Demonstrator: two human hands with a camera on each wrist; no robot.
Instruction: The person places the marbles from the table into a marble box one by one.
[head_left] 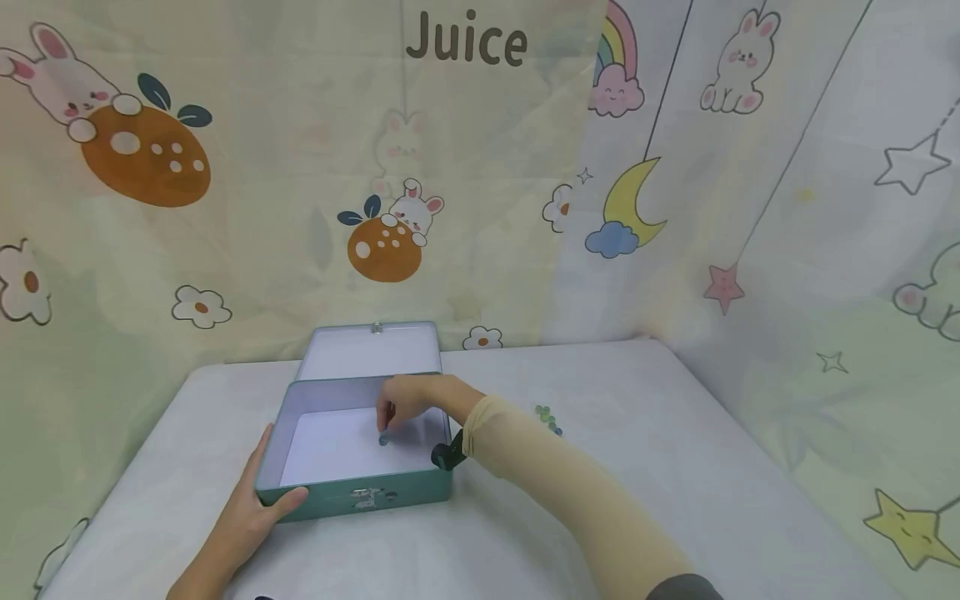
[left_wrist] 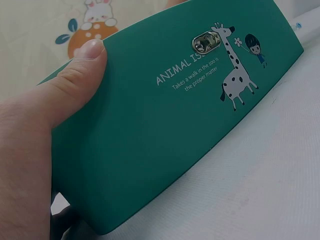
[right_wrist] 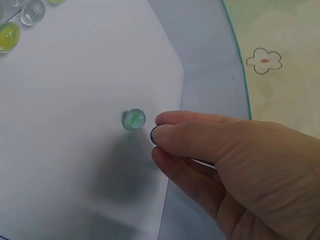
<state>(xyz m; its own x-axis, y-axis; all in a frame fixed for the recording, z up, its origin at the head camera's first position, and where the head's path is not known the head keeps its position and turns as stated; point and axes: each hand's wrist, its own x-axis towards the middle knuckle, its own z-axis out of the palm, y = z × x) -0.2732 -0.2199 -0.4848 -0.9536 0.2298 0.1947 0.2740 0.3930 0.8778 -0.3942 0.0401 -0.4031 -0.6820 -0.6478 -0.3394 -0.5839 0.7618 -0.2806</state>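
Observation:
A green tin box (head_left: 360, 492) with a pale inside stands on the table, its hinged lid (head_left: 371, 350) swung back. My left hand (head_left: 243, 517) grips its front left corner, thumb on the front wall; in the left wrist view that wall (left_wrist: 140, 120) carries a giraffe print and a metal catch. Inside the box is my right hand (head_left: 405, 400), its thumb and fingertips bunched close together. Just off those fingertips, a clear marble (right_wrist: 135, 119) with a green swirl lies on the box floor. No marble shows clearly between the fingers.
Several green and blue marbles (head_left: 547, 418) lie grouped on the white table (head_left: 637, 467), right of the box. A printed cloth (head_left: 262, 208) hangs behind the table. A dark wrist device (head_left: 448, 454) on my right arm overlaps the box's right wall.

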